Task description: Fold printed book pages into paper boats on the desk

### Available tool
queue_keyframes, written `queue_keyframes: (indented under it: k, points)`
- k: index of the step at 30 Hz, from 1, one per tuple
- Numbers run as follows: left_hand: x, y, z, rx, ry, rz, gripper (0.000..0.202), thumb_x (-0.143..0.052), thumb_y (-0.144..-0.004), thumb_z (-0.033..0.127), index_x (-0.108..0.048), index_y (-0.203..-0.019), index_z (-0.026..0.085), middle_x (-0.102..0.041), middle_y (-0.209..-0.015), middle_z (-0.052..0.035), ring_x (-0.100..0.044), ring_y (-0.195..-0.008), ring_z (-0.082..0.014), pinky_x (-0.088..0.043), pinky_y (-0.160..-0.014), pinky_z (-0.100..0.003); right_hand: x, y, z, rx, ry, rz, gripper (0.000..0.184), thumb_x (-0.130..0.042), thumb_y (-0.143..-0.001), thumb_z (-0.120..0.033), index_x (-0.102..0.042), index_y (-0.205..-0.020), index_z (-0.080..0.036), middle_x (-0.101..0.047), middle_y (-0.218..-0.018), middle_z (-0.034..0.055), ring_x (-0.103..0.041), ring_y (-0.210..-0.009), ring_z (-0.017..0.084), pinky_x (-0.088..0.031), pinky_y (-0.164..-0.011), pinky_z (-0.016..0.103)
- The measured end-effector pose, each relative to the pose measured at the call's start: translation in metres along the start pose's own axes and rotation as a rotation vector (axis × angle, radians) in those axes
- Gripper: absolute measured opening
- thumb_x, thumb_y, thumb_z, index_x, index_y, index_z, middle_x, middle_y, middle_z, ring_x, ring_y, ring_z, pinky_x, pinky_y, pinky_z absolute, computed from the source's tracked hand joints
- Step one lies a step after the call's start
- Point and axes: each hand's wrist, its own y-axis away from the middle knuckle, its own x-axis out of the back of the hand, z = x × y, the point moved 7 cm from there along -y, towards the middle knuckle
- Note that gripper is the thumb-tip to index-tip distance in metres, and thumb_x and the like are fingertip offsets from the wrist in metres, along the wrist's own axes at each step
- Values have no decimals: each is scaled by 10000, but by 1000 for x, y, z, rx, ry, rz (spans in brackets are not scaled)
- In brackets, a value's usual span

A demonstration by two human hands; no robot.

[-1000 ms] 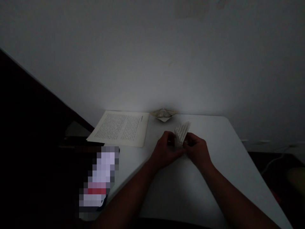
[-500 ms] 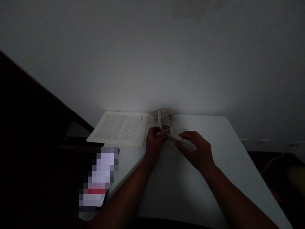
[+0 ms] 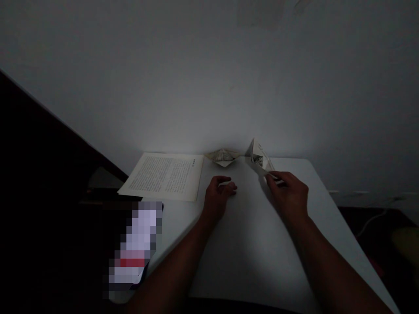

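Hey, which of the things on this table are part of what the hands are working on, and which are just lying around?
In hand:
- right hand, fingers pinching the folded paper
- left hand, empty, resting on the table

Lying about, untouched:
- paper boat by the wall
- printed sheets
- blurred thing at the table's left edge

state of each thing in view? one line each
left hand: empty, fingers curled, resting on the table.
right hand: pinching the near end of the held paper boat.
held paper boat: folded, tilted; cannot tell if it touches the table.
second paper boat: folded, upright by the wall, no hand on it.
printed sheet: unfolded, lying flat.
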Motion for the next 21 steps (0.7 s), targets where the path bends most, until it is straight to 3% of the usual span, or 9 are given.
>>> queue_keyframes:
  k: [6, 13, 21]
  points:
    - [0, 1, 1, 5, -43, -11, 350, -624, -784, 397, -518, -1005, 147, -663, -815, -66, -645, -702, -157, -517, -737, -338, -2, -6, 20, -17, 109, 5, 209, -567, -786, -276, -696, -910, -169, -678, -883, 73, -634, -733, 196, -512, -705, 332]
    - [0, 1, 2, 18, -59, -5, 340, -620, -778, 384, -517, -994, 143, -661, -784, -64, -632, -656, -145, -508, -687, -312, 3, -8, 23, -3, 106, 19, 189, -531, -769, -216, -673, -885, -170, -647, -895, 66, -621, -722, 187, -509, -728, 333]
    - [-2, 1, 5, 11, -62, -7, 331, -621, -770, 373, -518, -983, 142, -652, -755, -51, -622, -645, -139, -498, -666, -293, -5, -10, 36, -145, -7, 69, 304, -554, -772, -265, -661, -1039, -165, -661, -972, 87, -637, -741, 190, -513, -763, 369]
